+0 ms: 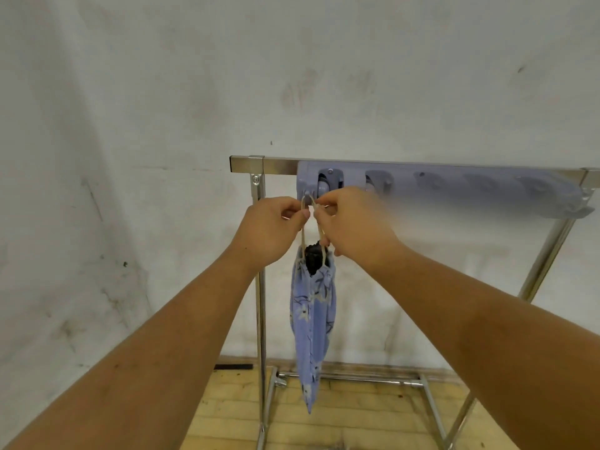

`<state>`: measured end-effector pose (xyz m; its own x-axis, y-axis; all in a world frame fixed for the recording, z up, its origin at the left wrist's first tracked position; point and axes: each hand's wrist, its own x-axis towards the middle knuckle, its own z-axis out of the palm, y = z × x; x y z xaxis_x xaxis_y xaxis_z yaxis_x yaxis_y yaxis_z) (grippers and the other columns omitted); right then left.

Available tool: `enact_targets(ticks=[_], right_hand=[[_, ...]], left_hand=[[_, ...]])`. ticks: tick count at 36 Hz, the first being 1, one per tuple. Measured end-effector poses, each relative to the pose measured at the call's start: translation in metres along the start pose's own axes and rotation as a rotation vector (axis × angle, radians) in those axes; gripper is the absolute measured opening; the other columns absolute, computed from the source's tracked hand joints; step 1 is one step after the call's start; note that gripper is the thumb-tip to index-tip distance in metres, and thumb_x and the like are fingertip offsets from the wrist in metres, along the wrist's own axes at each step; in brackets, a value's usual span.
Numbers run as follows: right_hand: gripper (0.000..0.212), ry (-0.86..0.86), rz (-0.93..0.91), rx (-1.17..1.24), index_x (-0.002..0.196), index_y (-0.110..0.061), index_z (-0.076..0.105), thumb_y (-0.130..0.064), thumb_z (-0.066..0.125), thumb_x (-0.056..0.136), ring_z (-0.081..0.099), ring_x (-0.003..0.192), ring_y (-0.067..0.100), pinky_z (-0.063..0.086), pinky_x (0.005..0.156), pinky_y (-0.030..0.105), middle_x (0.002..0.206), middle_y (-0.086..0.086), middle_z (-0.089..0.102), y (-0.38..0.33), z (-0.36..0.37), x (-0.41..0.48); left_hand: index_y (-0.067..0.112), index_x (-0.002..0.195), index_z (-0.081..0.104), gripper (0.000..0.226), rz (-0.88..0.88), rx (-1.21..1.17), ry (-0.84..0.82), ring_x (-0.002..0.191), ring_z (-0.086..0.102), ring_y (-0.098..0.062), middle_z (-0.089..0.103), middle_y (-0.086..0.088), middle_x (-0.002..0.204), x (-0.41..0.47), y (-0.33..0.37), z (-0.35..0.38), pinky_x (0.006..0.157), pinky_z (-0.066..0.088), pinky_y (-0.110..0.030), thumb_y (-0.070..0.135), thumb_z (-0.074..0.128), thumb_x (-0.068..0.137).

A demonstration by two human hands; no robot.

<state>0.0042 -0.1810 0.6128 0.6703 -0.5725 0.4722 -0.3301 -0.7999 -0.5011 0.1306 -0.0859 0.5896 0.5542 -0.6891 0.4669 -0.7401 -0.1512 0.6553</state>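
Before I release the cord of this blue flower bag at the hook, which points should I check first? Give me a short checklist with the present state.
1. The cord sits fully on the leftmost hook: cannot tell, fingers cover it.
2. The left grip pinches the cord: ok.
3. The right grip pinches the cord: ok.
4. The bag hangs straight below both hands: ok.
5. The bag mouth is drawn closed: not ok, a dark item pokes out.
6. The hook rail is firm on the rack: cannot tell.

even, soft indoor light, faint shadows; hook rail smeared by blur, edges bowed wide-angle.
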Motion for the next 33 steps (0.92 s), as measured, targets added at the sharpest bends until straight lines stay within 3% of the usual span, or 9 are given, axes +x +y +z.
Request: enact_targets(ticks=[5,10,14,17,20,24,28,31,33], right_hand=[[0.029,0.077,-0.024,0.092,0.130,-0.015,0.069,-0.019,0.059,0.103,0.074,0.086,0.019,0.062,0.085,0.041,0.125,0.001,0.072,0.004,-0.008,-0.017],[0.020,0.113,-0.022,0.136,0.117,-0.018,0.075,-0.019,0.062,0.101,0.072,0.082,0.011,0.060,0.077,0.027,0.111,-0.006,0.074,0.020,-0.004,-0.040],[0.013,0.097,-0.007,0.177,0.101,-0.016,0.078,-0.018,0.065,0.098,0.073,0.068,0.011,0.054,0.057,0.013,0.092,-0.005,0.076,0.041,0.009,-0.070],[0.011,0.088,0.023,0.238,0.095,-0.013,0.077,-0.015,0.066,0.097,0.072,0.057,0.011,0.054,0.045,0.022,0.088,-0.003,0.074,0.055,0.018,-0.093],[0.010,0.041,0.109,0.267,0.097,-0.015,0.076,-0.017,0.066,0.098,0.072,0.057,0.007,0.058,0.047,0.036,0.091,-0.008,0.073,0.069,0.030,-0.121],[0.010,-0.043,0.221,0.286,0.099,-0.018,0.076,-0.019,0.066,0.099,0.073,0.060,0.008,0.061,0.051,0.037,0.094,-0.009,0.073,0.091,0.049,-0.160],[0.009,-0.097,0.304,0.277,0.097,-0.019,0.076,-0.019,0.067,0.098,0.074,0.062,0.013,0.059,0.054,0.026,0.094,-0.010,0.074,0.114,0.066,-0.194],[0.010,-0.123,0.369,0.294,0.096,-0.018,0.077,-0.018,0.067,0.097,0.074,0.063,0.018,0.061,0.051,0.035,0.094,-0.009,0.074,0.131,0.077,-0.218],[0.010,-0.149,0.408,0.298,0.095,-0.019,0.076,-0.019,0.067,0.098,0.073,0.062,0.015,0.060,0.050,0.038,0.094,-0.009,0.074,0.142,0.084,-0.233]], left_hand=[[0.028,0.118,0.070,0.023,-0.027,-0.012,0.070,0.090,0.071,-0.007,0.074,0.011,0.099,-0.012,-0.002,-0.003,0.090,0.060,-0.038,0.039,0.064,0.099],[0.025,0.104,0.066,0.014,-0.061,-0.022,0.093,0.077,0.073,-0.009,0.072,0.008,0.088,-0.037,-0.009,-0.002,0.082,0.063,-0.042,0.037,0.066,0.097],[0.024,0.100,0.066,0.015,-0.108,-0.030,-0.010,0.070,0.074,-0.010,0.073,0.004,0.085,-0.063,-0.019,0.004,0.080,0.064,-0.041,0.039,0.065,0.098],[0.022,0.099,0.067,0.016,-0.142,-0.036,-0.099,0.070,0.074,-0.012,0.075,0.001,0.083,-0.082,-0.028,0.009,0.079,0.064,-0.045,0.038,0.066,0.098],[0.020,0.096,0.068,0.017,-0.156,-0.035,-0.186,0.072,0.074,-0.014,0.075,0.001,0.082,-0.107,-0.039,0.022,0.080,0.064,-0.043,0.037,0.066,0.099],[0.020,0.095,0.071,0.015,-0.180,-0.040,-0.264,0.073,0.073,-0.011,0.075,0.001,0.082,-0.137,-0.055,0.044,0.078,0.064,-0.032,0.033,0.067,0.100],[0.023,0.092,0.070,0.014,-0.185,-0.039,-0.338,0.070,0.072,-0.006,0.074,0.002,0.081,-0.165,-0.065,0.068,0.072,0.059,-0.019,0.033,0.067,0.100],[0.019,0.093,0.071,0.016,-0.197,-0.030,-0.385,0.070,0.071,-0.007,0.074,0.001,0.082,-0.183,-0.070,0.085,0.067,0.055,-0.014,0.033,0.066,0.101],[0.018,0.094,0.071,0.016,-0.211,-0.036,-0.409,0.070,0.072,-0.010,0.074,0.000,0.081,-0.194,-0.074,0.098,0.069,0.059,-0.020,0.032,0.066,0.101]])
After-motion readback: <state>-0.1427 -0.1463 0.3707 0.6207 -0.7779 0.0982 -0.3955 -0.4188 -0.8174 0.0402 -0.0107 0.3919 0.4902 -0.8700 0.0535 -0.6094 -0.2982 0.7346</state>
